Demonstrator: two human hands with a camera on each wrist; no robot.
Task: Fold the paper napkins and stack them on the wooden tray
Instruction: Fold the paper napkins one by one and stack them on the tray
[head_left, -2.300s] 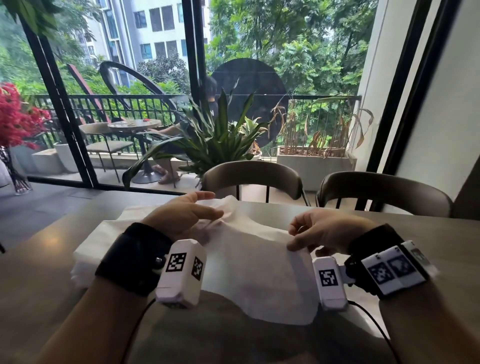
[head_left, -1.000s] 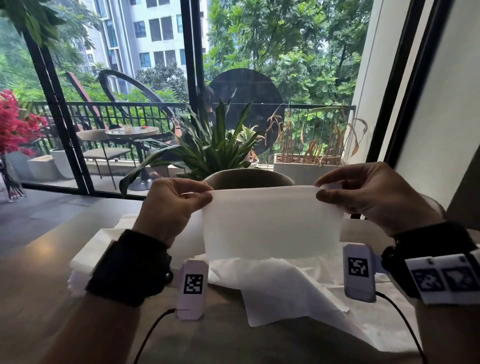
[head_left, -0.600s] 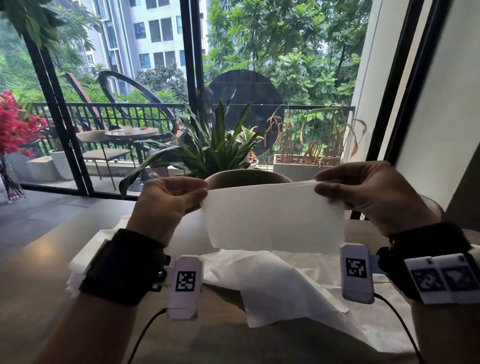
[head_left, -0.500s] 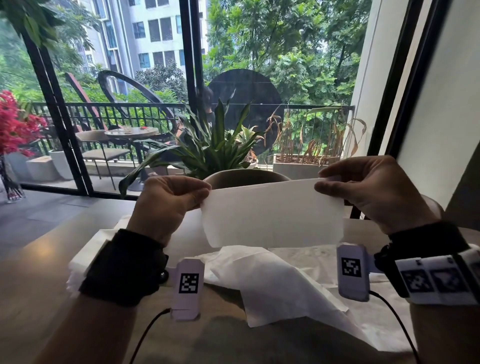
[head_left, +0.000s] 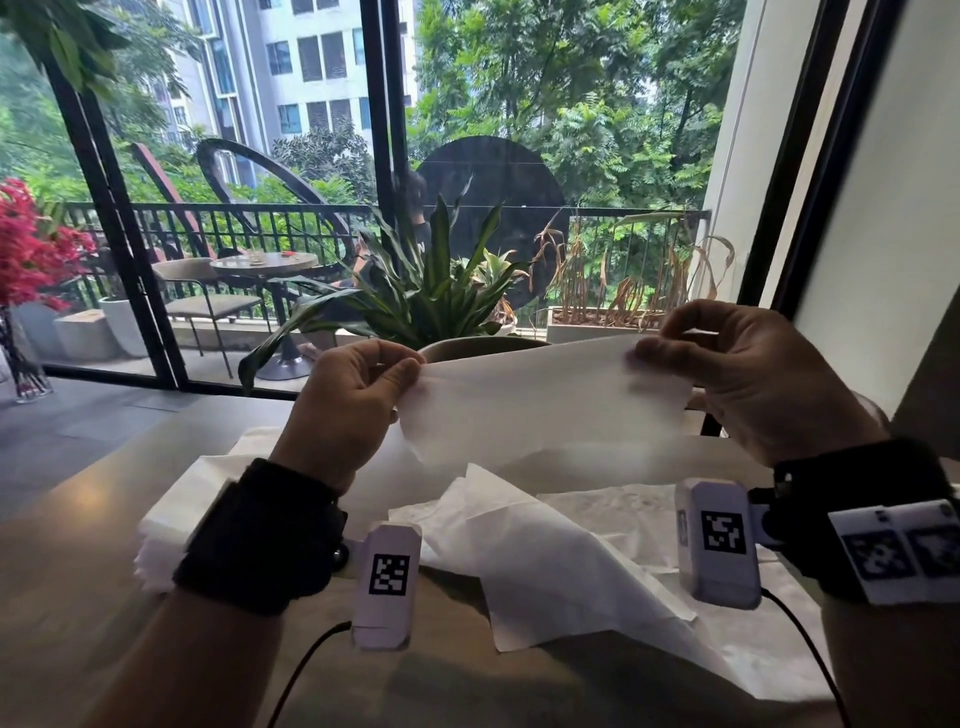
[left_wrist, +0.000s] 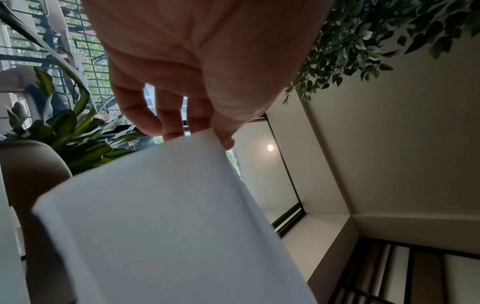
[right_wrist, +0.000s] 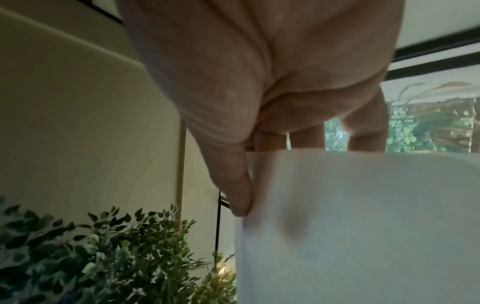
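While left hand (head_left: 353, 400) and right hand (head_left: 748, 374) each pinch a top corner, folded napkin (head_left: 540, 405) hangs taut above worktop (head_left: 62, 561), bottom edge free, loose napkins (head_left: 545, 561) below, chair (head_left: 483, 347) just behind.

Held napkin (head_left: 540, 410): white, thin paper, doubled into a wide strip, stretched level in the air above the table (head_left: 67, 597). Its two upper corners are pinched. Loose napkins (head_left: 550, 561): white, unfolded and creased, lying on the table directly below the held napkin. Napkin pile (head_left: 176, 514): white, flat, left of the loose napkins.
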